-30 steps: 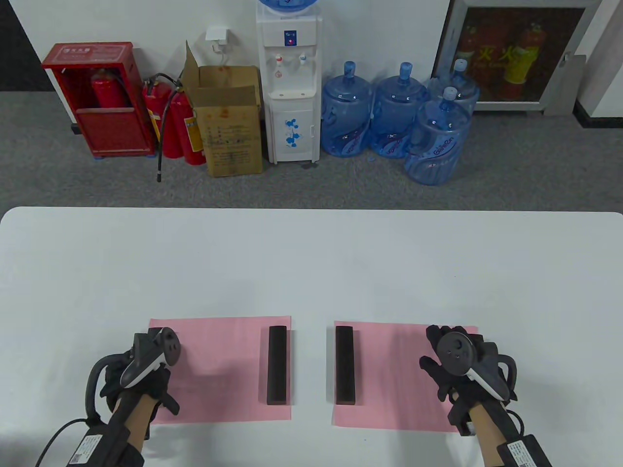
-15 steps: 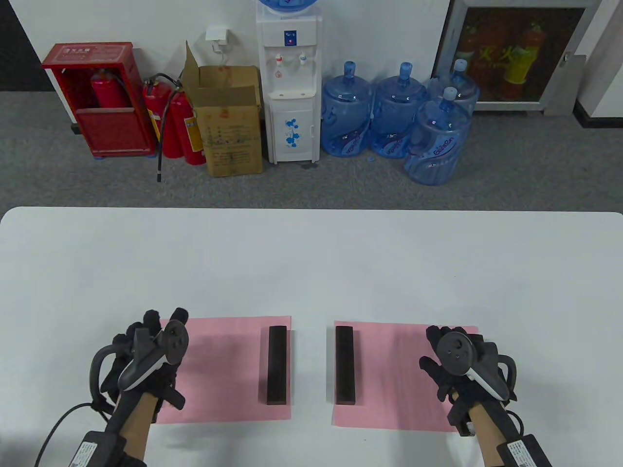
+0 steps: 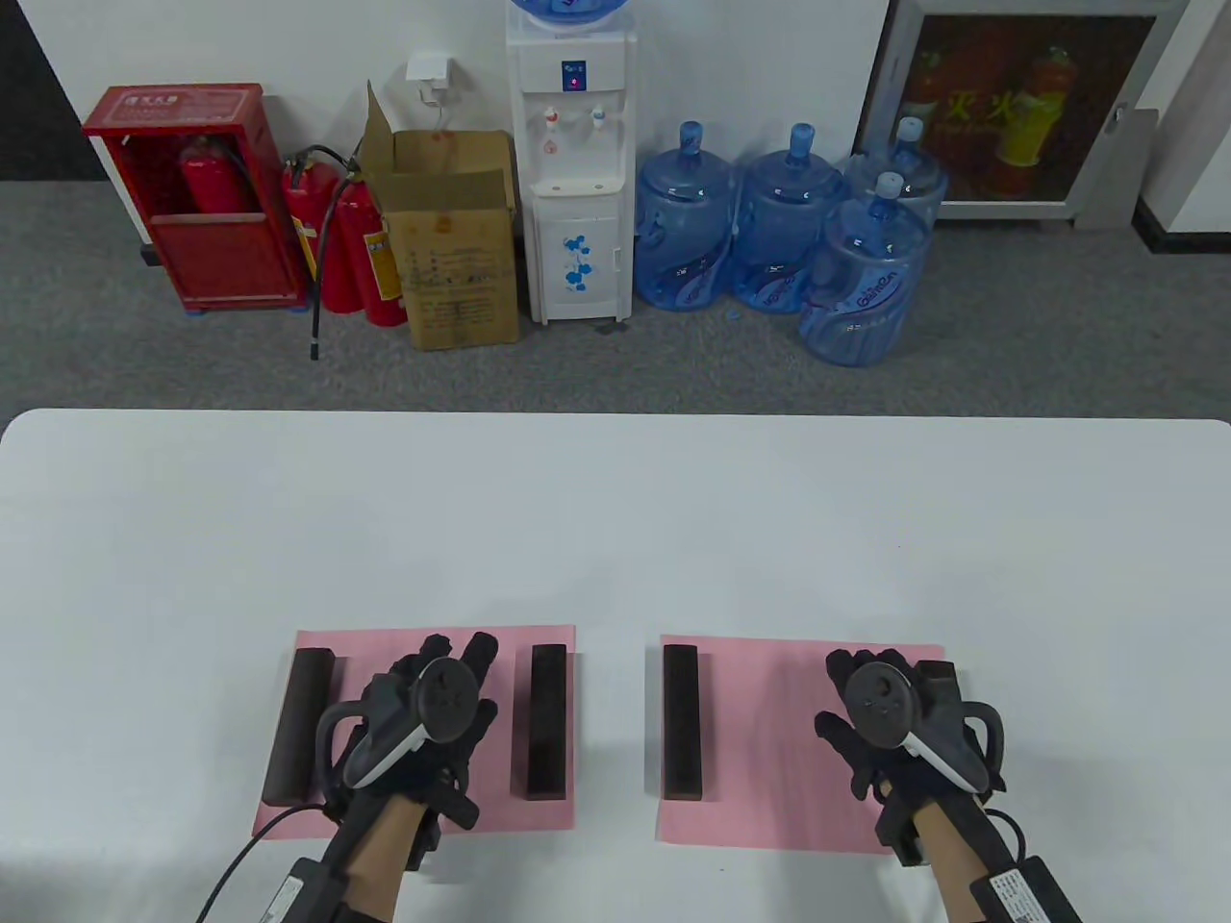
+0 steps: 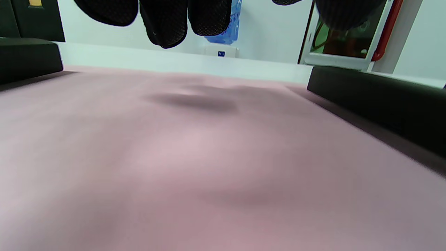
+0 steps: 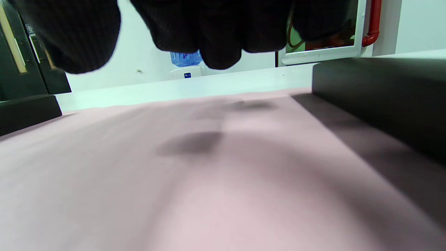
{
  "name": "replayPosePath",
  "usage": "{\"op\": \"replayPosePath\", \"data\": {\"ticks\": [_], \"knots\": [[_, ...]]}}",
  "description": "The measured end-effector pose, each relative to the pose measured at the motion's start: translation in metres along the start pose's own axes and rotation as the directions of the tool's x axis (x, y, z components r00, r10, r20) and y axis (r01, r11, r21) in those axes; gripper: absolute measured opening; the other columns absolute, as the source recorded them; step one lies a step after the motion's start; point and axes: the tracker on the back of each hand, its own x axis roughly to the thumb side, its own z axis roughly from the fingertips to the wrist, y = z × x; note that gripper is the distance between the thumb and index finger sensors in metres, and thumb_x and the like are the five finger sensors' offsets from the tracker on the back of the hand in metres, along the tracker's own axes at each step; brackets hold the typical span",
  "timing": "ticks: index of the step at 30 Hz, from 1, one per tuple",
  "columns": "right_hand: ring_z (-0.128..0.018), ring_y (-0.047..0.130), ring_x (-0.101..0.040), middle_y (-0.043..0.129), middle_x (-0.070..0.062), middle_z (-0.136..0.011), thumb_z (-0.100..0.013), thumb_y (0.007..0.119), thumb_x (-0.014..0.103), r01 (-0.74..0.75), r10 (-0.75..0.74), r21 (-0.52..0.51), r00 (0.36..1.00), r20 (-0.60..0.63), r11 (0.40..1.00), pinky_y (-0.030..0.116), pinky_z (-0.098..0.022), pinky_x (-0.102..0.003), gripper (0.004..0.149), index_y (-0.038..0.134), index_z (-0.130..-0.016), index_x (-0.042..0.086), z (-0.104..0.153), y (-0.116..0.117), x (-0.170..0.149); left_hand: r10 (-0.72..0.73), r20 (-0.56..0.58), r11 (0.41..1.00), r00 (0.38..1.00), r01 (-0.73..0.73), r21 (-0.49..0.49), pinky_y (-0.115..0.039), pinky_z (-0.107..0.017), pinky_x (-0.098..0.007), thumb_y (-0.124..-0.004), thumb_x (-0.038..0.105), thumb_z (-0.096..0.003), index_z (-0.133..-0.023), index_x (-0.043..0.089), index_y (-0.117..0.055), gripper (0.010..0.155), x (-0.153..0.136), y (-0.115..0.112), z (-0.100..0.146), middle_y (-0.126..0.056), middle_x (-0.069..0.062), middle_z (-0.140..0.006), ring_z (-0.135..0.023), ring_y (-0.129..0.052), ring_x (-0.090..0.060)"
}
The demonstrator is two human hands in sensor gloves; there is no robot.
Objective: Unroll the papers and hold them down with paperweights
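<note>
Two pink sheets (image 3: 486,731) (image 3: 769,740) lying flat, dark bars (image 3: 298,726) (image 3: 549,721) at their edges, left hand (image 3: 428,716) fingers spread above its sheet holding nothing, right hand (image 3: 890,711) likewise, empty.

Only the front water jug (image 3: 863,279) bears lettering, perhaps "GainCon".

We cannot make out the right hand's (image 3: 890,716) fingers in the table view — the tracker covers them, and the hand hides most of the outer paperweight (image 3: 938,673) on the right pink sheet (image 3: 769,740). In the right wrist view that paperweight (image 5: 383,101) runs off the frame's right edge. The left hand (image 3: 423,721) hides the middle of the left pink sheet (image 3: 500,808). In the left wrist view both dark bars — (image 4: 28,59) and (image 4: 383,101) — are cut by the edges, and the near paper is blurred.
</note>
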Motion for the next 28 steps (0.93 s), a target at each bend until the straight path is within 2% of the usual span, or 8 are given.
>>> {"op": "replayPosePath", "data": {"ticks": [11,28], "knots": [[-0.102,0.060,-0.035,0.063,-0.006,-0.106,-0.037,0.076,0.054,0.025,-0.025,0.011,1.000,-0.020,1.000,0.054,-0.072,-0.058,0.073,0.063,-0.103,0.025,-0.0006,0.0023,-0.0032,0.013,0.017,0.999,1.000,-0.012,-0.049,-0.050,-0.076,-0.066,-0.063,0.058,-0.0501,-0.110,0.052,-0.034,0.067,0.0004,-0.0032,-0.0001,-0.046,-0.011,-0.124,-0.111,-0.057,-0.044],[-0.103,0.059,-0.035,0.062,-0.006,-0.106,-0.037,0.076,0.054,0.041,-0.040,0.030,0.998,-0.057,0.999,0.054,-0.072,-0.058,0.073,0.063,-0.103,0.025,0.0005,0.0038,-0.0097,0.045,0.013,0.997,0.999,-0.044,-0.069,-0.050,-0.076,-0.067,-0.063,0.058,-0.0502,-0.110,0.052,-0.035,0.066,-0.0051,-0.0052,0.0042,-0.047,-0.012,-0.124,-0.110,-0.058,-0.045]]}}
